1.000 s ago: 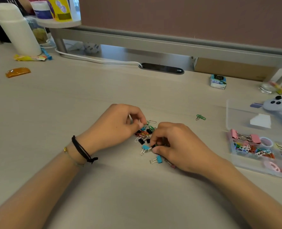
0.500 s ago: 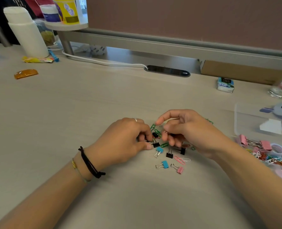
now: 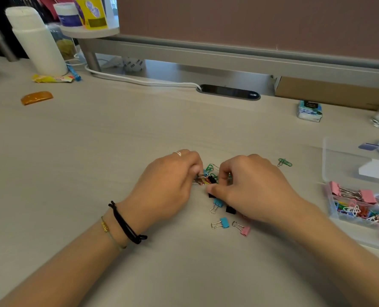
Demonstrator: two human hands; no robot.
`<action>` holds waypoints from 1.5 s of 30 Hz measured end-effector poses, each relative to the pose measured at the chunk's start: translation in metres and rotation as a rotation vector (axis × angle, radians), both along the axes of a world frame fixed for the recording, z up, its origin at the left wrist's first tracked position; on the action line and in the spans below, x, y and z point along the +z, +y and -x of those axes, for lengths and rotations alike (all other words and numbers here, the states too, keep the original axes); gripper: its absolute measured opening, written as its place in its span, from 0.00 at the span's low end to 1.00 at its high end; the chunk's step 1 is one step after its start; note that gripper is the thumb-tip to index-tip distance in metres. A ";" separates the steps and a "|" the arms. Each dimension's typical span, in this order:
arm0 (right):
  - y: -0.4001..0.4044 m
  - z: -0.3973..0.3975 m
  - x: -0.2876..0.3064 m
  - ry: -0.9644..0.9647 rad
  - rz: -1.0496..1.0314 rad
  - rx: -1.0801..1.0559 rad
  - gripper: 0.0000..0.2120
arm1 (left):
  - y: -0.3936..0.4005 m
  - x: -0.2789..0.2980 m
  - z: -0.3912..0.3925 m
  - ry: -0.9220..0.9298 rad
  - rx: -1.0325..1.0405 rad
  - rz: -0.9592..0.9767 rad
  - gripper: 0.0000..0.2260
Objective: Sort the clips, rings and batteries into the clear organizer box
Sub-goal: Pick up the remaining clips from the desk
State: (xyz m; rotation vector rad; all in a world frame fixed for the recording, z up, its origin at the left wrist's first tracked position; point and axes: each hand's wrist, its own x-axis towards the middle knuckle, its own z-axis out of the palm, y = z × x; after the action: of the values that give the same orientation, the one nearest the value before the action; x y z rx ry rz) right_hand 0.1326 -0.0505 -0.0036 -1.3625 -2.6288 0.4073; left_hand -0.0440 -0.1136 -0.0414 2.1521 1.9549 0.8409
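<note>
The clips [image 3: 208,178] lie in a small mixed heap in the middle of the desk [image 3: 117,140], just between your two hands. Your left hand [image 3: 168,187] comes to the heap from the left, its fingers curled and pressed together on some orange and silver paper clips at the left edge; what exactly it pinches, I cannot tell. Your right hand [image 3: 250,187] comes from the right, the thumb low and the fingers bent over it, closed on something small and black in the heap, probably a black binder clip, but the fingers hide most of it.

Both hands touch the heap, so neither is clearly nearer to it. The right hand is, however, the nearer one to the box, and this is the relation that counts for the coming move: the clear organizer box [image 3: 332,209] lies well apart to the right, at the edge of the view, so a clip must travel to the right across the desk.

Nearer to you than the heap lie loose binder clips: a blue one [image 3: 217,203], a second blue one [image 3: 223,223], a pink one [image 3: 243,229] and a black one [image 3: 230,209] just at your right hand. A green paper clip [image 3: 284,162] lies alone, far right of the heap.

In the box, one compartment holds coloured paper clips, the far one holds large pink binder clips, and beside them there are pink rings. Its lid [image 3: 348,160] lies open behind it. I see no batteries.
</note>
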 end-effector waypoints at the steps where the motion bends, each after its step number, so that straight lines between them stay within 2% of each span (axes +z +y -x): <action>1: -0.002 0.002 0.000 -0.036 -0.038 0.013 0.18 | 0.000 0.000 0.000 -0.133 0.034 0.005 0.08; 4: -0.008 0.006 -0.001 -0.119 -0.109 0.071 0.19 | 0.003 0.002 0.001 -0.532 0.132 0.060 0.11; 7: -0.010 0.008 -0.003 -0.150 -0.131 0.120 0.15 | 0.007 0.010 0.000 -0.817 0.222 0.200 0.14; 11: -0.010 0.011 -0.004 -0.147 -0.092 0.120 0.12 | 0.008 0.017 0.001 -1.070 0.267 0.360 0.17; 13: -0.007 0.010 -0.002 -0.032 0.048 0.071 0.11 | 0.009 0.018 0.001 -1.107 0.273 0.394 0.18; 16: 0.004 0.006 0.001 0.315 0.452 0.002 0.13 | 0.009 0.019 0.000 -0.989 0.267 0.335 0.20; 17: 0.009 0.005 0.002 0.455 0.623 -0.010 0.15 | 0.007 0.016 0.001 -0.866 0.247 0.268 0.19; 20: 0.019 0.001 0.002 0.822 1.123 -0.001 0.08 | 0.005 0.006 0.005 -0.458 0.178 0.098 0.10; 22: 0.024 -0.001 0.002 0.972 1.307 0.038 0.08 | 0.008 0.000 0.007 -0.337 0.169 0.086 0.05; 24: 0.031 0.000 0.001 1.056 1.370 0.027 0.10 | 0.012 -0.004 0.007 -0.286 0.175 0.084 0.05; 28: 0.042 0.010 -0.002 1.004 1.245 -0.107 0.20 | 0.018 -0.005 0.004 -0.263 0.172 0.082 0.05; 29: 0.043 0.013 -0.003 0.926 1.154 -0.120 0.21 | 0.018 -0.004 0.003 -0.257 0.165 0.090 0.04; 31: 0.044 0.014 -0.004 0.674 0.831 -0.075 0.22 | 0.018 -0.005 0.005 -0.238 0.160 0.100 0.02; 33: 0.044 0.015 -0.007 0.418 0.504 0.048 0.14 | 0.017 -0.004 0.008 -0.248 0.180 0.093 0.02; 35: 0.044 0.017 -0.010 0.265 0.322 0.121 0.02 | 0.018 -0.004 0.012 -0.283 0.210 0.087 0.04; 37: 0.042 0.021 -0.013 0.138 0.189 0.122 0.05 | 0.018 -0.003 0.015 -0.298 0.228 0.088 0.05; 39: 0.041 0.024 -0.016 0.091 0.112 0.118 0.07 | 0.018 -0.003 0.015 -0.303 0.219 0.098 0.05; 41: 0.043 0.024 -0.016 0.093 0.076 0.116 0.05 | 0.018 -0.004 0.013 -0.299 0.197 0.113 0.04; 45: 0.048 0.018 -0.014 0.252 0.181 0.152 0.03 | 0.017 -0.004 0.012 -0.264 0.135 0.134 0.01</action>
State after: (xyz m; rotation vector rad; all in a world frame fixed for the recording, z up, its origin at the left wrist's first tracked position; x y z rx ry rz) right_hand 0.1145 -0.0023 -0.0180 -1.0770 -2.5409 0.7990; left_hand -0.0558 -0.0971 -0.0455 1.7528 1.9747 0.9306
